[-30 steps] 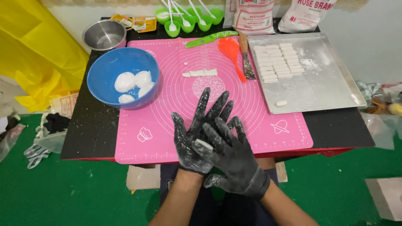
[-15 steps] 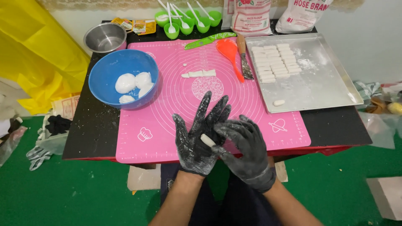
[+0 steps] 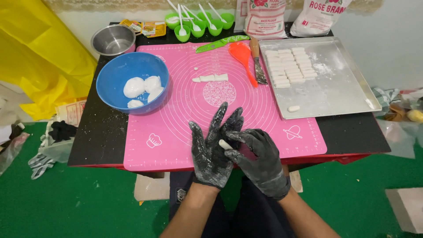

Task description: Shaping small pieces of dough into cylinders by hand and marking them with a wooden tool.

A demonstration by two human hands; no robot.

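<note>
Both hands wear dark gloves smeared with pale flour and meet over the near edge of the pink mat (image 3: 176, 132). The left hand (image 3: 211, 150) lies flat with its palm up and fingers spread, and a small dough piece (image 3: 225, 144) rests on that palm. The right hand (image 3: 257, 156) curls over from the side, its fingertips pinching the piece against the left palm. The dough is white, smooth and short, shaped like a little stubby roll, with only part of it showing between the gloves.

Farther up the mat lies a row of cut dough strips (image 3: 210, 78), with a tiny crumb just above them. To the left, a blue bowl (image 3: 114, 94) holds several rounded white dough lumps (image 3: 141, 87). To the right, a metal tray (image 3: 335, 88) carries neat rows of finished white pieces (image 3: 288, 66) and one lone piece (image 3: 293, 108) near its front edge. An orange spatula (image 3: 242, 57) and a green knife (image 3: 220, 43) lie between mat and tray on the black table (image 3: 352, 132).
</note>
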